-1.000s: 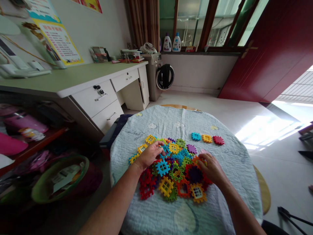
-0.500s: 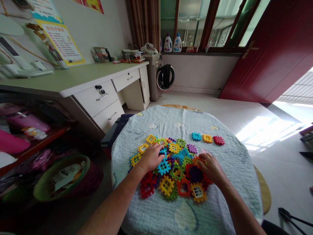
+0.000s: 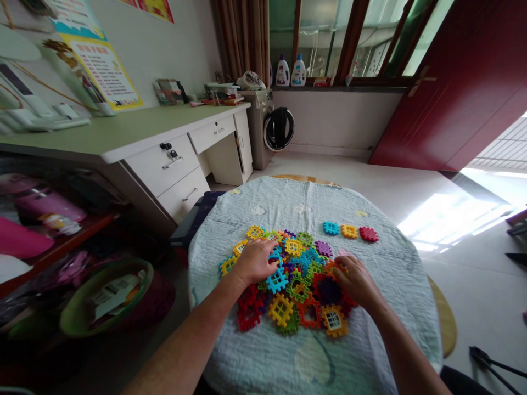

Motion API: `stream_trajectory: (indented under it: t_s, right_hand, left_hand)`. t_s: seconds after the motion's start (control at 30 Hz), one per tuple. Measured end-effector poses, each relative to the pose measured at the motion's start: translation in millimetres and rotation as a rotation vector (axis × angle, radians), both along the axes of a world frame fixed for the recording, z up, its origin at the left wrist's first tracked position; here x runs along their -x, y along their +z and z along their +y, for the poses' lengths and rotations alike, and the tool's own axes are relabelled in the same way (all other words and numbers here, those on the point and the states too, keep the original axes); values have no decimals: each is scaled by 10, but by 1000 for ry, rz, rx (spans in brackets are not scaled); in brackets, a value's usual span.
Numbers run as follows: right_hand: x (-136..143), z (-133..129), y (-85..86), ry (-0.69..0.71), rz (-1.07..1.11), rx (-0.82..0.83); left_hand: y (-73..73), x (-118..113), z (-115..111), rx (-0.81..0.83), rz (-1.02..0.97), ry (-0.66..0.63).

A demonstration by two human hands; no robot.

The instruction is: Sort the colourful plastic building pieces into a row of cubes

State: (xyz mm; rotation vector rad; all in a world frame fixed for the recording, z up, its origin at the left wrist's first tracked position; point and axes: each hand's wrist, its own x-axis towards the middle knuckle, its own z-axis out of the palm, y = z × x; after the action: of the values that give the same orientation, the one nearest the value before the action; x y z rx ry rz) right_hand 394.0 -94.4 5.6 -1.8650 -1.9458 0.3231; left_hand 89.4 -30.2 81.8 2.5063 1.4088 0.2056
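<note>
A heap of colourful plastic interlocking building pieces [image 3: 300, 287] lies on the cloth-covered round table [image 3: 263, 351]. My left hand [image 3: 257, 262] rests on the heap's left side, palm down, fingers apart and touching pieces. Near its thumb is a light-blue window piece [image 3: 276, 280]. On the right edge of the heap lies my right hand [image 3: 356, 278], its fingers spread over orange and red pieces; the fingertips are partly hidden. Beyond the heap, a blue piece [image 3: 330, 228], a yellow piece [image 3: 349, 231] and a red piece [image 3: 369, 234] sit in a row.
To the left stands a long desk [image 3: 135, 123] with drawers, and below it a bin [image 3: 68, 315] holding papers. A washing machine [image 3: 260, 129] with its door open is at the back. A red door [image 3: 448, 109] is on the right, and a black stand [image 3: 489, 362] is on the floor.
My left hand has shifted slightly and covers more of a yellow window piece. My right hand stays at the heap's right edge. The pieces look unmoved.
</note>
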Motion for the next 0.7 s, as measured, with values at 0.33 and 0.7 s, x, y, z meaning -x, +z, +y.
stream_trajectory:
  t_s: [0.33, 0.7]
  right_hand:
    - [20, -7, 42, 9, 4, 20]
    - [17, -7, 32, 2, -13, 4]
  left_hand:
    - [-14, -14, -282, 3, 71, -13]
    - [30, 1, -413, -67, -68, 84]
